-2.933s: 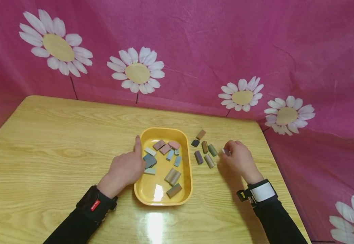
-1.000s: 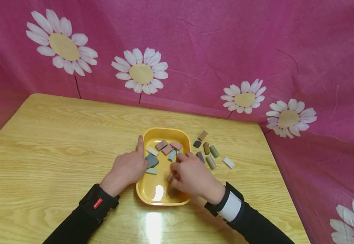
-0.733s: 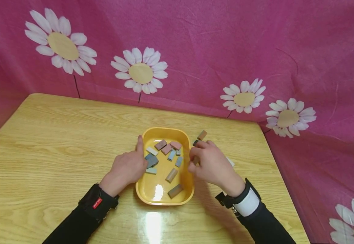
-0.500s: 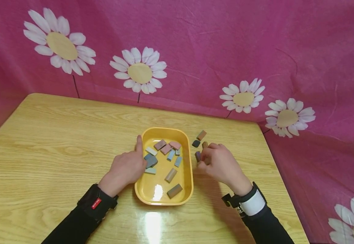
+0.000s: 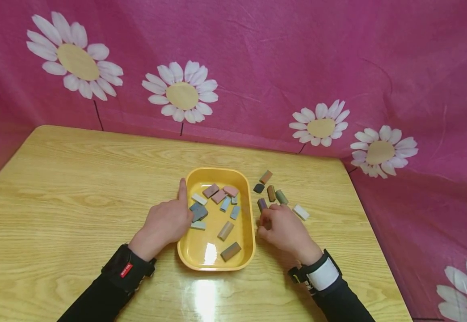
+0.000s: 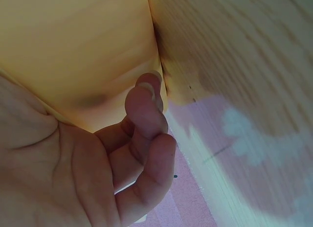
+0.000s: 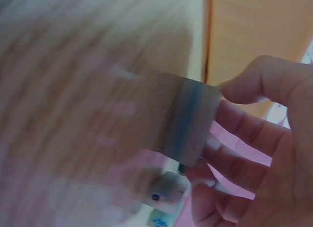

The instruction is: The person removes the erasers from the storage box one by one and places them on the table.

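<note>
A yellow tray (image 5: 251,241) stands on the table with several small blocks inside, among them a tan block (image 5: 225,230) and a brown one (image 5: 230,252). My left hand (image 5: 166,223) grips its left side; in the left wrist view curled fingers (image 6: 146,109) lie against the outer wall, thumb hidden. Just right of the tray, my right hand (image 5: 283,228) pinches a greyish-tan block (image 7: 188,122) between thumb and fingers. Around it on the table lie purple (image 5: 262,204), brown (image 5: 271,193), green (image 5: 281,197) and white (image 5: 300,212) blocks.
A black block (image 5: 258,188) and an orange-brown block (image 5: 266,176) lie farther back beside the tray. Behind the wooden table (image 5: 96,179) hangs a pink cloth (image 5: 253,80) with white daisies. The table's right edge runs close to the right arm.
My right hand set down the white block, reached into the tray and came back out to the right with a tan block. One of two tan blocks left the tray; the left hand stayed.
</note>
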### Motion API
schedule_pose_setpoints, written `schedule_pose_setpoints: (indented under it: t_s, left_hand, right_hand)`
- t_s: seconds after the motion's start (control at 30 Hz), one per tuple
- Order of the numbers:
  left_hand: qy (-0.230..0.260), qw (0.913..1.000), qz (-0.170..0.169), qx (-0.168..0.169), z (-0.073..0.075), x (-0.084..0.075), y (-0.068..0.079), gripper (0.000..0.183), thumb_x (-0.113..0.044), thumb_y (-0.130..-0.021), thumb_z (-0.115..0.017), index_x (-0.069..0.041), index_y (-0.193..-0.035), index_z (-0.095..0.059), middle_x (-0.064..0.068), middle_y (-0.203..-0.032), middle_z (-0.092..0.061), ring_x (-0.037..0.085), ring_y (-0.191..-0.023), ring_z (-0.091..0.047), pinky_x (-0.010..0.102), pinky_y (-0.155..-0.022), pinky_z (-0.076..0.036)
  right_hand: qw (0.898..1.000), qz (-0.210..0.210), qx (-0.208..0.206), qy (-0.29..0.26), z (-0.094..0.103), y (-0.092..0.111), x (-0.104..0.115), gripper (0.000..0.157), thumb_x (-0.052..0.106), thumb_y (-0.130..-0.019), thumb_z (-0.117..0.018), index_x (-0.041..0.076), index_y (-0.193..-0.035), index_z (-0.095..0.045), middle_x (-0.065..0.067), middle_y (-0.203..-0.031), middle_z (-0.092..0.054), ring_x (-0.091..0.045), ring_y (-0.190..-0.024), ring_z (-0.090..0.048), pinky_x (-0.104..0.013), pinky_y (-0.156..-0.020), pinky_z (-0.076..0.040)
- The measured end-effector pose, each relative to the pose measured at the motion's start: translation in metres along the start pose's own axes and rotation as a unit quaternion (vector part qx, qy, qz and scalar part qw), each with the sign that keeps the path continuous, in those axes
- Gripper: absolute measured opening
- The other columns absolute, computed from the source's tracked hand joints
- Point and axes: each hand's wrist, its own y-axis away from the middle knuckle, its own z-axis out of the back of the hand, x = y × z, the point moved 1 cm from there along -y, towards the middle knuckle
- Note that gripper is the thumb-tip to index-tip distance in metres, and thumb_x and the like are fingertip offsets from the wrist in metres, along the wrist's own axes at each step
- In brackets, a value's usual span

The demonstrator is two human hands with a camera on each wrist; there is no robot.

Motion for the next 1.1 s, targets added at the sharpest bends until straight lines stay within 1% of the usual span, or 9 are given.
schedule_pose_setpoints:
  t_s: [0.2, 0.3, 0.37, 0.47, 0.57, 0.73, 0.8, 0.97, 1.1]
  left_hand:
    - [-0.007, 1.0000, 0.003, -0.003, 0.003, 0.005, 0.001, 0.087, -0.030, -0.096, -0.046, 0.007, -0.156, 0.004, 0.003, -0.059, -0.052, 0.020, -0.050, -0.049, 0.036, -0.047, -0.038]
    - [-0.010, 0.9999, 0.007, 0.001, 0.005, 0.008, 0.002, 0.087, -0.030, -0.096, -0.046, 0.006, -0.156, 0.005, 0.003, -0.059, -0.052, 0.020, -0.050, -0.049, 0.036, -0.046, -0.038]
    - [-0.007, 0.9999, 0.010, 0.004, 0.005, 0.010, 0.003, 0.087, -0.029, -0.096, -0.046, 0.006, -0.156, 0.006, 0.003, -0.059, -0.052, 0.020, -0.050, -0.049, 0.036, -0.046, -0.038]
    - [0.001, 0.9999, 0.012, 0.008, 0.005, 0.011, 0.003, 0.087, -0.029, -0.096, -0.046, 0.006, -0.156, 0.006, 0.004, -0.060, -0.053, 0.020, -0.051, -0.050, 0.036, -0.047, -0.039]
    - [0.008, 0.9998, 0.014, 0.008, 0.004, 0.011, 0.003, 0.087, -0.029, -0.096, -0.046, 0.006, -0.156, 0.005, 0.004, -0.062, -0.055, 0.021, -0.053, -0.052, 0.037, -0.049, -0.040]
    - [0.001, 1.0000, 0.008, -0.002, 0.003, 0.011, 0.003, 0.087, -0.029, -0.095, -0.048, 0.007, -0.156, 0.002, 0.005, -0.063, -0.056, 0.021, -0.054, -0.053, 0.039, -0.050, -0.042]
    - [-0.005, 1.0000, 0.004, -0.006, 0.002, 0.010, 0.002, 0.086, -0.028, -0.095, -0.048, 0.008, -0.156, 0.001, 0.004, -0.063, -0.056, 0.021, -0.053, -0.052, 0.039, -0.049, -0.043]
    - [-0.014, 0.9996, -0.007, -0.025, 0.000, 0.007, 0.000, 0.085, -0.027, -0.094, -0.049, 0.008, -0.156, -0.003, 0.003, -0.062, -0.055, 0.022, -0.052, -0.051, 0.040, -0.049, -0.044]
    - [-0.012, 0.9991, -0.017, -0.037, -0.001, 0.004, 0.000, 0.084, -0.027, -0.094, -0.049, 0.008, -0.156, -0.006, 0.003, -0.059, -0.054, 0.022, -0.050, -0.050, 0.040, -0.048, -0.044]
  right_hand:
    - [1.000, 0.012, -0.014, 0.009, 0.021, -0.014, 0.013, 0.006, 0.025, -0.076, -0.070, 0.021, -0.076, -0.065, 0.006, -0.074, -0.054, -0.014, -0.072, -0.048, -0.033, -0.060, -0.044]
    - [0.999, 0.038, -0.027, 0.002, 0.035, -0.029, 0.028, 0.003, 0.022, -0.077, -0.068, 0.019, -0.079, -0.067, 0.003, -0.074, -0.057, -0.015, -0.074, -0.048, -0.034, -0.063, -0.044]
    - [0.998, 0.066, -0.024, 0.007, 0.042, -0.040, 0.042, 0.008, 0.022, -0.079, -0.068, 0.017, -0.085, -0.069, 0.001, -0.078, -0.061, -0.016, -0.076, -0.051, -0.035, -0.066, -0.047]
    - [0.995, 0.101, 0.001, 0.016, 0.048, -0.056, 0.066, 0.016, 0.023, -0.080, -0.069, 0.016, -0.094, -0.073, 0.000, -0.089, -0.067, -0.016, -0.081, -0.055, -0.036, -0.068, -0.050]
    - [0.990, 0.139, 0.028, 0.024, 0.047, -0.070, 0.088, 0.016, 0.022, -0.080, -0.070, 0.017, -0.095, -0.074, -0.001, -0.092, -0.068, -0.016, -0.085, -0.057, -0.036, -0.068, -0.051]
    - [0.972, 0.217, 0.082, 0.039, 0.033, -0.091, 0.117, 0.017, 0.013, -0.078, -0.069, 0.016, -0.095, -0.075, -0.001, -0.089, -0.065, -0.016, -0.081, -0.059, -0.033, -0.072, -0.052]
    - [0.965, 0.231, 0.111, 0.051, 0.025, -0.096, 0.125, 0.019, 0.011, -0.078, -0.069, 0.015, -0.095, -0.075, 0.000, -0.089, -0.065, -0.016, -0.079, -0.059, -0.032, -0.073, -0.052]
    - [0.966, 0.183, 0.162, 0.084, 0.007, -0.102, 0.135, 0.015, 0.017, -0.079, -0.072, 0.022, -0.092, -0.074, 0.003, -0.090, -0.062, -0.017, -0.078, -0.060, -0.036, -0.057, -0.048]
    - [0.969, 0.156, 0.170, 0.090, -0.005, -0.101, 0.136, 0.015, 0.022, -0.079, -0.074, 0.025, -0.094, -0.071, 0.004, -0.092, -0.062, -0.024, -0.086, -0.060, -0.041, -0.063, -0.043]
